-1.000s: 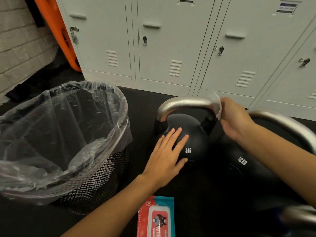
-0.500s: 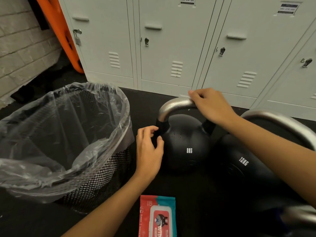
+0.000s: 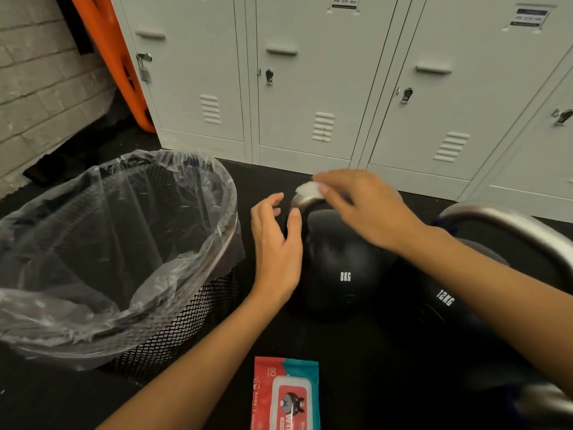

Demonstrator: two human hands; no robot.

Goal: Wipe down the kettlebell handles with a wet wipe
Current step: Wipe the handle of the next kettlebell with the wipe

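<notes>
I see R hand (image 3: 369, 209) pressing wet wipe (image 3: 308, 190) on 8KG kettlebell (image 3: 341, 268) handle (image 3: 302, 200), fingers clamped on it; L hand (image 3: 276, 243) hovers left, fingers loosely apart.

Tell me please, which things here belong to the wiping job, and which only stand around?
Job: wet wipe, 8KG kettlebell, 12KG kettlebell, wipes pack, right hand, left hand.

Around: lined bin, lockers, orange frame.

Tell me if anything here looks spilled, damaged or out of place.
Nothing stands out. The 8KG kettlebell stands upright, the lined bin is upright beside it, and the wipes pack lies flat on the floor.
</notes>
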